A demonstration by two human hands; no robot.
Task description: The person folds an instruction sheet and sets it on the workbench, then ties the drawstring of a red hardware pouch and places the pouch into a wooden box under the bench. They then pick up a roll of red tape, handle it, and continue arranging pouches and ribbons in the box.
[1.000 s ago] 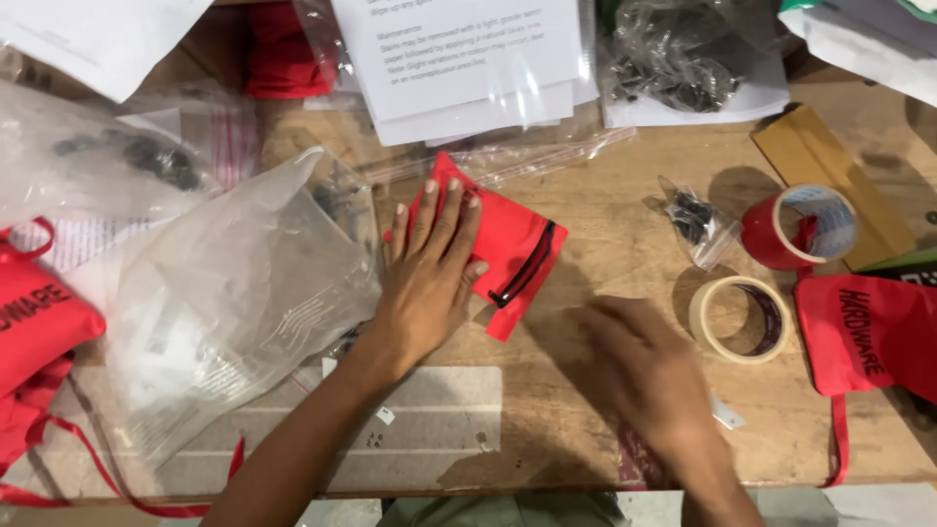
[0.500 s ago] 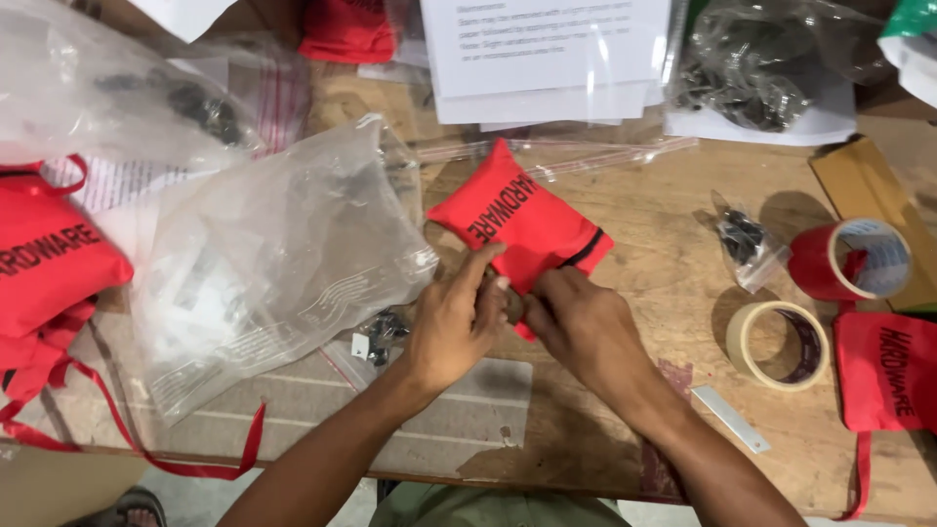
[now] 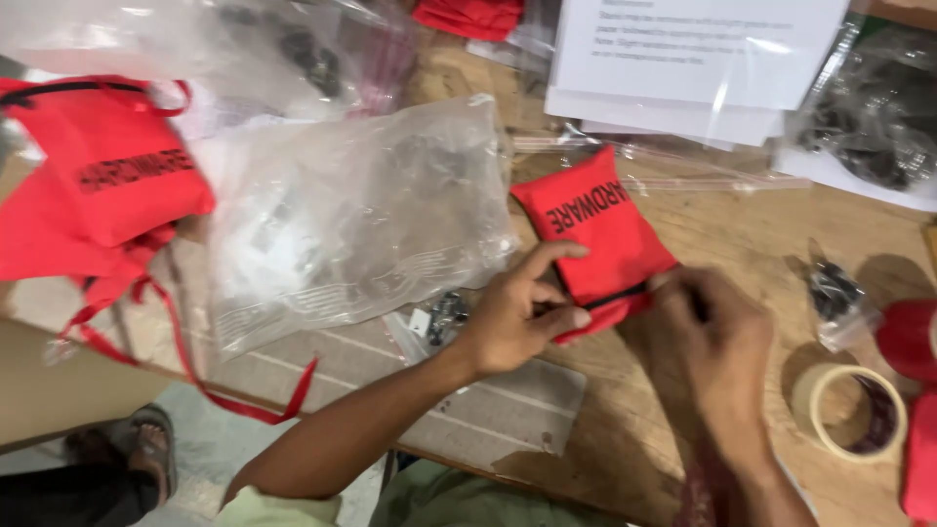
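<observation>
A small red fabric pouch (image 3: 597, 229) with black lettering and a black drawstring lies on the wooden table (image 3: 722, 224). My left hand (image 3: 517, 317) pinches the pouch's near left corner between thumb and fingers. My right hand (image 3: 717, 342) grips the pouch's near right end at the black cord. Both hands hold the pouch's opening edge, close together. A large clear plastic bag (image 3: 351, 215) lies just left of the pouch.
Several more red pouches (image 3: 107, 176) with red straps lie at the left edge. A roll of tape (image 3: 849, 410) sits at the right, with a small bag of dark hardware (image 3: 830, 293) beside it. Paper sheets (image 3: 683, 59) lie at the back. A sandalled foot (image 3: 146, 449) shows below the table.
My right hand came up from the table's near edge to the pouch. My left hand went from lying flat on the pouch to pinching its edge. The view shifted left.
</observation>
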